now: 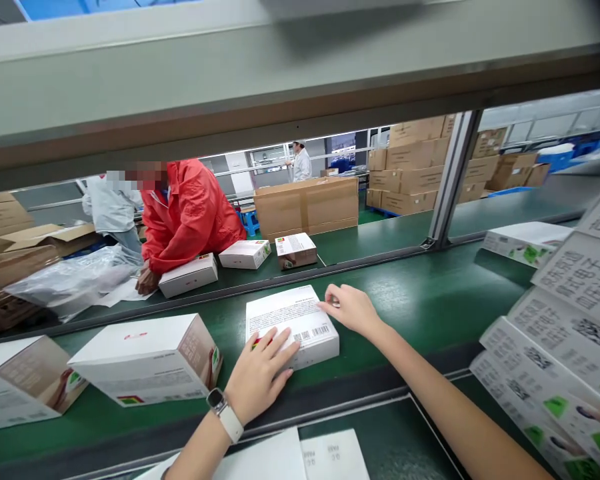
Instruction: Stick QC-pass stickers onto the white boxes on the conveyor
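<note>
At the frame's centre, the white printed cardboard box lies flat, right of my left hand, whose spread fingers overlap its lower-left part; my right hand curls at its upper-right edge, grip indeterminable.

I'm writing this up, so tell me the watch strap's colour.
Off-white strap, best seen in the head view.

- A smooth cardboard box shows a satiny white finish.
- A green conveyor belt gleams, smooth and semi-glossy.
- Clear plastic wrap glistens, crinkled.
- A metal post carries a dull sheen.
- A brown carton stands matt beyond a red cloth jacket.
</note>
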### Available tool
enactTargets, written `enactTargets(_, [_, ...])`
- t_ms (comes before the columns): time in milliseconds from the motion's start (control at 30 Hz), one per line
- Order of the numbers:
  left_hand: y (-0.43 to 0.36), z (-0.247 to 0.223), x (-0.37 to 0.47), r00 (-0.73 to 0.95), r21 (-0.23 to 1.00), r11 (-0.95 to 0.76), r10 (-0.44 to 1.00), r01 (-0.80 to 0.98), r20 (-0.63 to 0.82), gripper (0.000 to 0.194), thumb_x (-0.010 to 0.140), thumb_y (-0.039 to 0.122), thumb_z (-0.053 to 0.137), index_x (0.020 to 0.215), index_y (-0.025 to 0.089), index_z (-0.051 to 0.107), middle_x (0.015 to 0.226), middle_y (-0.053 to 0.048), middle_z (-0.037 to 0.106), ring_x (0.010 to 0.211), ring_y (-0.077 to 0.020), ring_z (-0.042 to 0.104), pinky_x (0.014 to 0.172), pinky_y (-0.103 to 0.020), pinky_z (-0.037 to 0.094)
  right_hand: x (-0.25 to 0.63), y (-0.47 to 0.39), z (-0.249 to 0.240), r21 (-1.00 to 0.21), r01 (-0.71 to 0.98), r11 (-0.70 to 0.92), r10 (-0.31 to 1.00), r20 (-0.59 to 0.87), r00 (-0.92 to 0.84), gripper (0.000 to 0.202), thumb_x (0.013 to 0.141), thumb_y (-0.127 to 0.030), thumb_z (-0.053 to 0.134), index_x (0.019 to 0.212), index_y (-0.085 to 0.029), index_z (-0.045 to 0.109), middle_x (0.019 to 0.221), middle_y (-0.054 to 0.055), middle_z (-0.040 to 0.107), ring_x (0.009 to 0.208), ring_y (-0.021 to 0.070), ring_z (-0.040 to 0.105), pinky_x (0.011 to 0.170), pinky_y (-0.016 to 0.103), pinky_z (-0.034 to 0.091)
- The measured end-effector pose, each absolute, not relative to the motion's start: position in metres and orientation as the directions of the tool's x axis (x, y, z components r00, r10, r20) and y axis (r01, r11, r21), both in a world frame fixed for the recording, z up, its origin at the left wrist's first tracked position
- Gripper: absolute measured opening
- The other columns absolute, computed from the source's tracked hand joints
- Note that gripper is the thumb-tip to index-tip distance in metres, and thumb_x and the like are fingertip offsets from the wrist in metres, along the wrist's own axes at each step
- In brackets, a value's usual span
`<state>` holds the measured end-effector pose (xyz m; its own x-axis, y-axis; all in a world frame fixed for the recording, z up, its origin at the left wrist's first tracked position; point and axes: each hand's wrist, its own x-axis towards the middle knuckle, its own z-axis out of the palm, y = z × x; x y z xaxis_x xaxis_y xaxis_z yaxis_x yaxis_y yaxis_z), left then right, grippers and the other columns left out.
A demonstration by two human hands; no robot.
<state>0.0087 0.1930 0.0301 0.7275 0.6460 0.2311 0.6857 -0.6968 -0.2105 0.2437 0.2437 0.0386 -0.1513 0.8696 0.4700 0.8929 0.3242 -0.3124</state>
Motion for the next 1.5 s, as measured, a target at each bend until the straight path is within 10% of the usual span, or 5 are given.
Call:
enactTargets(267, [0.187,0.030,-0.013,0.749,-0.177,-0.730,0.622,0.660,0.227,0.048,0.082,0.014,0.045,0.122,0.040,0.038,0.136,0.003,0.027,0.122,-0.0287,0.027,0.093,-0.050,0.028,0.228,0.236,0.013,-0.641,0.691,0.335,0.907,0.419,-0.051,0.033,0.080,-0.049,0.038,0.067,-0.022,0.052,0.052,-0.004,0.052,0.048,0.0117,0.046,0.048,0.021,0.029])
enactTargets(600, [0.203,0.028,-0.063,0.002,0.972,-0.047,0.999,0.232,0.048,0.038,0.077,0.044,0.051,0.101,0.015,0.059,0.108,-0.012,0.058,0.104,-0.0279,0.050,0.090,-0.043,0.037,0.179,0.254,-0.012,-0.987,0.083,-0.137,0.980,-0.147,-0.132,0.044,0.068,-0.055,0.052,0.075,-0.013,0.062,0.059,0.006,0.061,0.044,0.0133,0.050,0.032,0.020,0.025])
enactTargets(833, [0.209,0.030,-0.057,0.173,0.945,-0.323,0.935,0.050,0.310,0.071,0.074,0.032,0.060,0.132,0.020,0.020,0.129,-0.009,0.039,0.116,-0.0243,0.039,0.093,-0.036,0.037,0.185,0.237,0.005,-0.964,-0.170,0.203,0.973,0.218,-0.077,0.059,0.068,-0.045,0.059,0.117,-0.014,0.049,0.089,0.007,0.065,0.084,0.0237,0.059,0.067,0.030,0.049])
enactTargets(1200, [0.144,0.034,-0.060,0.037,0.582,-0.391,0.850,0.713,0.526,0.063,0.081,0.035,0.048,0.133,0.022,0.016,0.130,-0.011,0.032,0.107,-0.0233,0.044,0.087,-0.037,0.037,0.218,0.177,-0.004,-0.928,0.278,0.247,0.933,0.305,0.189,0.040,0.074,-0.048,0.049,0.098,-0.016,0.056,0.055,-0.003,0.047,0.048,0.0111,0.042,0.044,0.022,0.033])
enactTargets(1500, [0.076,0.013,-0.053,0.445,0.243,-0.428,0.895,0.871,-0.020,0.064,0.056,0.047,0.070,0.111,0.022,0.049,0.088,-0.003,0.055,0.083,-0.0223,0.049,0.071,-0.032,0.037,0.180,0.096,-0.011,-0.783,0.464,0.414,0.902,0.284,-0.326,0.031,0.081,-0.044,0.040,0.069,-0.019,0.055,0.053,-0.001,0.049,0.048,0.0123,0.042,0.048,0.023,0.030])
